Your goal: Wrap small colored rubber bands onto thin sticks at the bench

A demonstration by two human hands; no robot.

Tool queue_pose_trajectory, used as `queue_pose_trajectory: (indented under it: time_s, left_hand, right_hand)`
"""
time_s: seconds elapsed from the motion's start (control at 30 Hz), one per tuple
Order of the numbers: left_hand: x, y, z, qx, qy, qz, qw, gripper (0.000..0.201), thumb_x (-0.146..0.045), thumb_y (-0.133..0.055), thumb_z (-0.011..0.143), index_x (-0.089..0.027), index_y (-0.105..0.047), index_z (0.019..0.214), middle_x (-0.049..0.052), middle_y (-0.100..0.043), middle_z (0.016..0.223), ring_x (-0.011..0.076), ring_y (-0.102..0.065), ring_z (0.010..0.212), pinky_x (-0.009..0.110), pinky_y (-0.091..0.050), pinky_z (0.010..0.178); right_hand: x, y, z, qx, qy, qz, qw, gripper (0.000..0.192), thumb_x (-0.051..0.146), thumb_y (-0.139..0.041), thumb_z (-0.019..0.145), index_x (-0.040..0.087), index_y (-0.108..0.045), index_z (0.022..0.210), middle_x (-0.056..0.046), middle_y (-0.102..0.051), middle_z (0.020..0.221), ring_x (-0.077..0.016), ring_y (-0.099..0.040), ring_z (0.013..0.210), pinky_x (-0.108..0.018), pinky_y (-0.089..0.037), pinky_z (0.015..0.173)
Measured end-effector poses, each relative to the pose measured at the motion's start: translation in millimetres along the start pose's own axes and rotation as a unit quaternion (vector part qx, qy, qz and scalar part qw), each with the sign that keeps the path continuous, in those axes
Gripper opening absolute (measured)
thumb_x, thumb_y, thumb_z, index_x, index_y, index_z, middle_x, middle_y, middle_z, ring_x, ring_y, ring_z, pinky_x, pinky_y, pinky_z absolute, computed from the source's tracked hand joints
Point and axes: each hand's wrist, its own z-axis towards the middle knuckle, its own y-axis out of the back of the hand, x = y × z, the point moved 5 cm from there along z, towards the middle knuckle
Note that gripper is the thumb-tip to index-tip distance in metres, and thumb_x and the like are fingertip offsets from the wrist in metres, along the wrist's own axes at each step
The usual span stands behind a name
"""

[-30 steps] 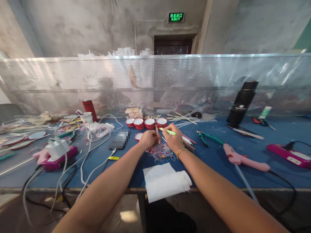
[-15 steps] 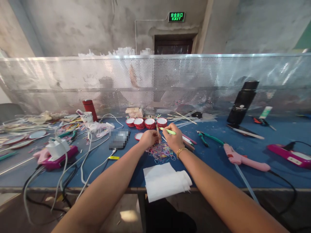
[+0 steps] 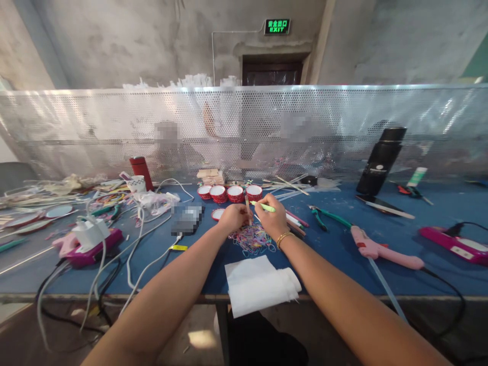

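Behind the right hand point(image 3: 273, 219), four white-filled red cups point(image 3: 229, 193), side by side

Both hands point(image 3: 253, 217) — green stick point(image 3: 264, 206) pinched

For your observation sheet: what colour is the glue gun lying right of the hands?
Pink, the glue gun, seen clearly in the head view.

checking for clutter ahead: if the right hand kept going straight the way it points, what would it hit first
Probably the row of red cups, just beyond the right hand, which holds a green pen aimed up-left; depth is hard to judge.
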Motion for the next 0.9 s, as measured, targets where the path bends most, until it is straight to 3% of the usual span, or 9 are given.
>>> queue_pose_trajectory:
  time_s: [0.33,0.57,0.9]
  left_hand:
    - [4.8,0.1,3.4,-0.006,-0.006,0.015,1.000,0.012,-0.016,-0.066,0.081,-0.015,-0.066,0.070,0.000,-0.066,0.060,0.0104,-0.058,0.054,0.020,-0.044,0.054]
    - [1.3,0.3,0.5,-0.001,0.003,-0.003,1.000,0.007,-0.015,-0.070,0.079,-0.015,-0.068,0.072,-0.001,-0.067,0.062,0.0100,-0.060,0.056,0.019,-0.045,0.056]
    - [8.9,0.1,6.3,-0.012,-0.013,0.007,1.000,0.007,-0.018,-0.070,0.079,-0.015,-0.070,0.072,0.000,-0.067,0.062,0.0107,-0.060,0.055,0.020,-0.047,0.057]
  right_hand:
    - [3.9,-4.1,-3.1,0.024,-0.002,0.037,0.999,0.014,0.035,-0.058,0.081,0.026,-0.052,0.072,0.001,-0.063,0.064,-0.0190,-0.058,0.062,-0.029,-0.042,0.060]
    - [-0.5,0.2,-0.7,-0.003,-0.011,0.016,1.000,0.012,0.034,-0.057,0.079,0.026,-0.053,0.070,0.001,-0.064,0.065,-0.0194,-0.058,0.061,-0.031,-0.042,0.062]
    - [2.3,-3.5,-1.9,0.015,-0.008,0.024,1.000,0.014,0.036,-0.057,0.080,0.027,-0.051,0.072,0.001,-0.063,0.063,-0.0200,-0.059,0.062,-0.030,-0.043,0.060]
